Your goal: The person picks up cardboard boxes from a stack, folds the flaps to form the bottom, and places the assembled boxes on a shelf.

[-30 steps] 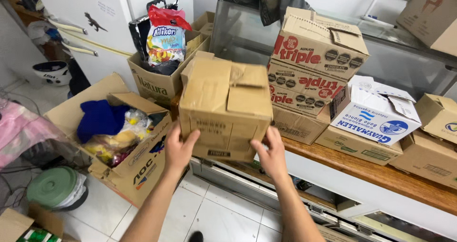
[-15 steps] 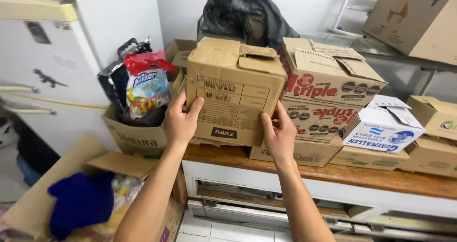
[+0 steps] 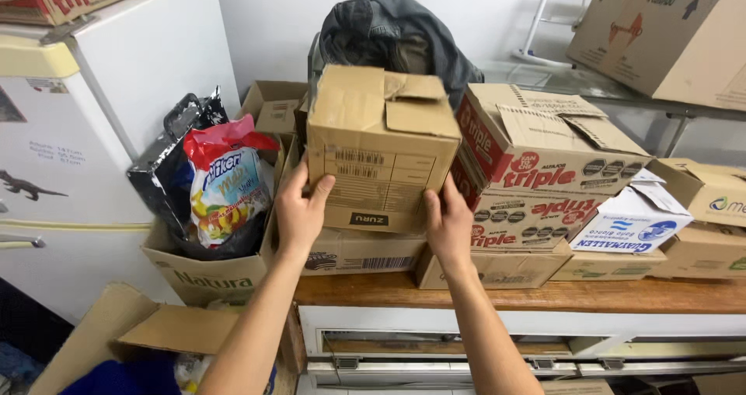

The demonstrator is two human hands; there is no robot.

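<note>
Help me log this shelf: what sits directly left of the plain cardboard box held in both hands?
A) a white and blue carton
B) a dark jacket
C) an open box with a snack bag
C: the open box holding a red-topped snack bag stands left of the held plain cardboard box.

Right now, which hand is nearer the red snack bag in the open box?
Left. The left hand grips the carried box's left side, close beside the snack bag; the right hand holds the far side.
</note>
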